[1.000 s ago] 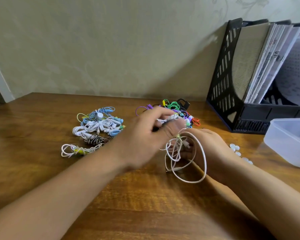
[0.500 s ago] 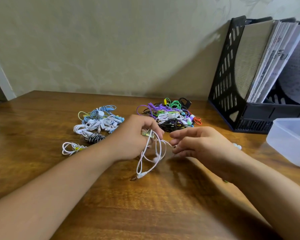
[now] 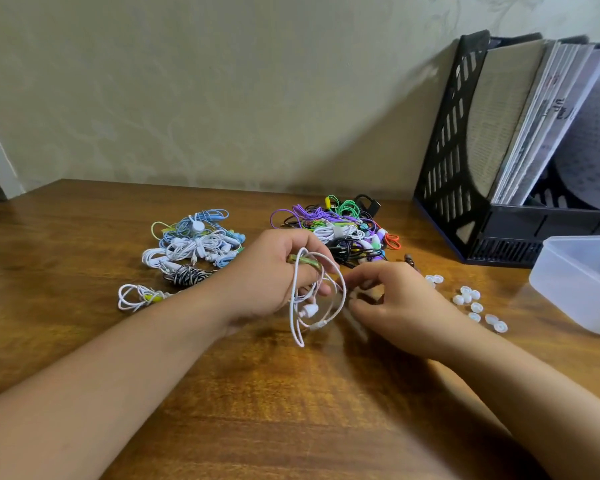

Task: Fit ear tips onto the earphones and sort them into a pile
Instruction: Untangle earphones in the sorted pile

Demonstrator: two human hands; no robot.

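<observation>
My left hand [image 3: 274, 275] grips a coiled white earphone set [image 3: 310, 303] with a greenish tie, its loops hanging below the fingers and one bare earbud dangling. My right hand [image 3: 392, 299] is beside it, fingers curled and pinching the cable end of the same set; what sits at the fingertips is blurred. Several loose translucent ear tips [image 3: 470, 301] lie on the table right of my right hand. A pile of white and blue earphones [image 3: 194, 244] lies at the left, a pile of mixed coloured earphones [image 3: 343, 226] behind my hands.
A single white coiled set [image 3: 139, 296] lies apart at the left on the wooden table [image 3: 291, 410]. A clear plastic box [image 3: 582, 282] stands at the right edge. A black file holder [image 3: 499, 150] with papers stands at the back right against the wall.
My left hand drew back from the coloured pile with the white set. My right hand moved in and took the cable end. The ear tips are now uncovered.
</observation>
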